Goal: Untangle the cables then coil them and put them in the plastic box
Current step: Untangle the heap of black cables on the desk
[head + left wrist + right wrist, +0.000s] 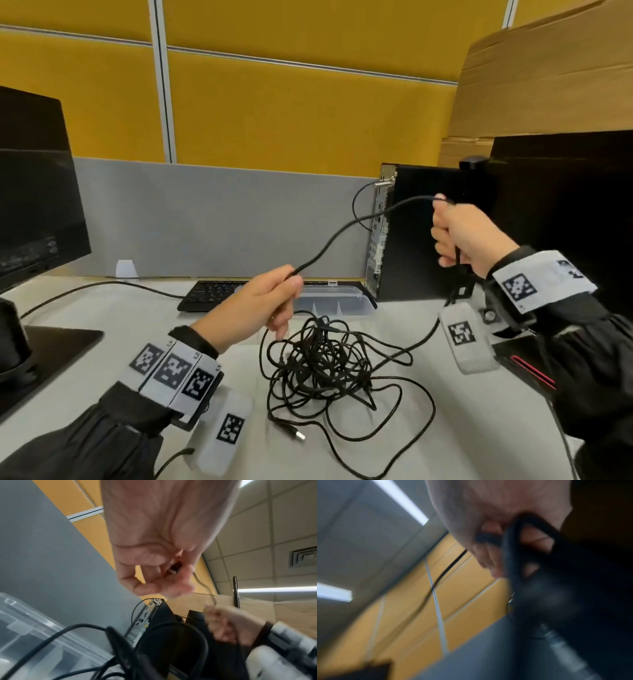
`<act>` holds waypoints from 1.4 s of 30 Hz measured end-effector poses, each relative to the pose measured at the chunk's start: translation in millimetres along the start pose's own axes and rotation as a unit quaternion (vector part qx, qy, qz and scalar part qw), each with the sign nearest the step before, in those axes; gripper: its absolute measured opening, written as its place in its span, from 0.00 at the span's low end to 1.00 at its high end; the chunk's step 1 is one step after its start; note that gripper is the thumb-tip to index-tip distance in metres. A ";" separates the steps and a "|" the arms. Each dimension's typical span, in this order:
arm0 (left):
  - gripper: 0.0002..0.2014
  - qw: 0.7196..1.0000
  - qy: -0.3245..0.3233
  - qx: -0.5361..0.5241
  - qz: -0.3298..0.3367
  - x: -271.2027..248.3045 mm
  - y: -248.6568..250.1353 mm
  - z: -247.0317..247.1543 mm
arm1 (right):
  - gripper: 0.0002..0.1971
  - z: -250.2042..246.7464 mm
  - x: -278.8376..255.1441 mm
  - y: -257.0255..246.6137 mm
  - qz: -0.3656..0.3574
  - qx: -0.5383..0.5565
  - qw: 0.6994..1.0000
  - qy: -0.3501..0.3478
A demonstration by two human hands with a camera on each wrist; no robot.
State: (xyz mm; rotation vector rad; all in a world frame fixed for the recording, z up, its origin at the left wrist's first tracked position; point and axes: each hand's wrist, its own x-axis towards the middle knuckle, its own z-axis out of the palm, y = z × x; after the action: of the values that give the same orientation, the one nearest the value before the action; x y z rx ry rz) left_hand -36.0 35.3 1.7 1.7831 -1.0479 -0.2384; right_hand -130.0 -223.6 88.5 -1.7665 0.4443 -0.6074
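A tangle of black cables [325,366] lies on the white desk [102,349], with a USB plug [297,434] at its near edge. One black cable [346,228] stretches in the air between my hands. My left hand [274,298] pinches its lower end above the tangle; in the left wrist view the fingers [171,585] curl round a connector [175,568]. My right hand [462,236] is raised to the right and grips loops of the same cable [517,547]. The clear plastic box [339,300] sits behind the tangle, partly hidden by my left hand.
A black keyboard [212,294] lies left of the box. A desktop computer tower [421,233] stands at the back right, a monitor [30,192] at the left, another monitor [565,198] at the right. A grey partition [222,219] backs the desk.
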 end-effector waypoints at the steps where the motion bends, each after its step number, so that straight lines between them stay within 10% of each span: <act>1: 0.14 1.000 0.025 -0.001 0.001 1.0 0.0 -1.7 | 0.20 -3.0 2.6 12.8 -0.002 -0.095 0.995 0.004; 3: 0.14 0.998 0.064 -0.002 -0.002 3.6 1.8 -2.3 | 0.09 -9.0 4.5 35.7 -0.049 -0.320 0.946 -0.007; 5: 0.14 0.997 0.078 -0.005 -0.005 7.0 3.8 1.0 | 0.18 -8.2 -1.8 48.7 -0.125 -0.446 0.886 -0.032; 10: 0.13 0.995 0.094 0.041 0.003 18.1 1.6 10.4 | 0.12 19.7 -63.2 53.2 -0.398 -0.445 0.798 -0.077; 14: 0.12 0.995 0.096 0.014 0.003 22.4 1.8 17.1 | 0.13 40.0 -99.9 81.5 -0.234 -0.498 0.723 -0.418; 18: 0.12 0.996 0.062 0.067 -0.002 25.3 0.0 22.4 | 0.14 57.4 -100.9 111.1 -0.190 -0.645 0.617 -0.409; 25: 0.21 0.986 0.077 0.146 0.031 5.7 -10.3 14.1 | 0.12 38.7 -67.5 97.6 -0.178 -0.388 0.836 -0.346; 28: 0.36 0.982 -0.054 0.163 0.083 -2.7 -11.5 20.5 | 0.14 37.9 -61.8 87.8 -0.207 -0.304 0.881 -0.298; 32: 0.40 0.900 -0.167 0.403 0.027 4.9 -35.6 35.8 | 0.13 38.1 -57.8 68.7 -0.247 -0.316 0.878 -0.261; 38: 0.02 0.972 -0.051 0.223 0.049 13.2 -39.0 21.9 | 0.07 15.1 -45.2 38.5 -0.352 -0.289 0.887 -0.078; 42: 0.13 0.992 0.036 0.114 0.038 7.7 -46.4 22.6 | 0.07 10.1 -36.6 28.9 -0.373 -0.269 0.886 -0.061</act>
State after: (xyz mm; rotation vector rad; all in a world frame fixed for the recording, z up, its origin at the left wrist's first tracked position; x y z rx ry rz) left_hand -19.5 19.8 -45.3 1.9346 -1.1244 -0.0080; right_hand -152.5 -202.4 52.3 -2.5122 -0.2171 -0.9595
